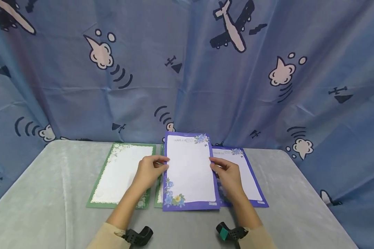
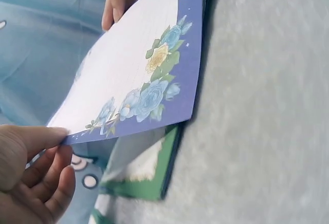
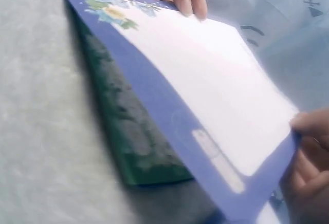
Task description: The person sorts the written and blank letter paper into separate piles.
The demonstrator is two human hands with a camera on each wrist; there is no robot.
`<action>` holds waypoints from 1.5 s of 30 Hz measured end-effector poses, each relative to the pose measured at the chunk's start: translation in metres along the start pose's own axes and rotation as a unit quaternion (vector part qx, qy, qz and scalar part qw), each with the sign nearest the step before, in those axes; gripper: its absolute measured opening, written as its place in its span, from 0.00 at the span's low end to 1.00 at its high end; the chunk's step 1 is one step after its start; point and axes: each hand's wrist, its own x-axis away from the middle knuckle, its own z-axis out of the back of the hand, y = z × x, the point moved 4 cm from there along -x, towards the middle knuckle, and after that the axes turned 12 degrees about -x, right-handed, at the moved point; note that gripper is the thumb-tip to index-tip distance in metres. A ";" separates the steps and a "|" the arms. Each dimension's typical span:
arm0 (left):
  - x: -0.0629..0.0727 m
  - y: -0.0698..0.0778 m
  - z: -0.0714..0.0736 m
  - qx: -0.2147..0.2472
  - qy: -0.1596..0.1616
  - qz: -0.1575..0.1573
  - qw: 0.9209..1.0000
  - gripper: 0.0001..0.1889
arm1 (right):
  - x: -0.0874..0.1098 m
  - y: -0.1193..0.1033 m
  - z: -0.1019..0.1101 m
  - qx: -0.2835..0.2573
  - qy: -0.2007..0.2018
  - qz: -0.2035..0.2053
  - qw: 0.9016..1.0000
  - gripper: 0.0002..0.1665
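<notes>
Between both hands is a sheet of stationery paper [image 1: 190,169] with a blue-purple border and printed flowers, held raised above the table. My left hand [image 1: 150,171] pinches its left edge between thumb and fingers. On the opposite edge my right hand [image 1: 230,176] pinches it the same way. In the left wrist view the thumb of the left hand [image 2: 31,167] lies on top of the border. The right wrist view has the sheet [image 3: 205,85] slanting over a green patterned surface [image 3: 128,116]. What lies directly beneath the sheet is largely hidden.
A green-bordered sheet [image 1: 121,173] lies at left on the grey cloth-covered table [image 1: 68,180]. Another green-bordered one [image 1: 158,197] peeks out in the middle, partly covered. At right lies a second purple-bordered sheet [image 1: 249,176]. Behind the table hangs a blue curtain [image 1: 143,97].
</notes>
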 end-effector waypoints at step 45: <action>-0.012 0.124 -0.086 0.037 -0.001 -0.061 0.997 0.12 | -0.009 -0.045 0.118 0.117 0.115 0.006 0.986 0.25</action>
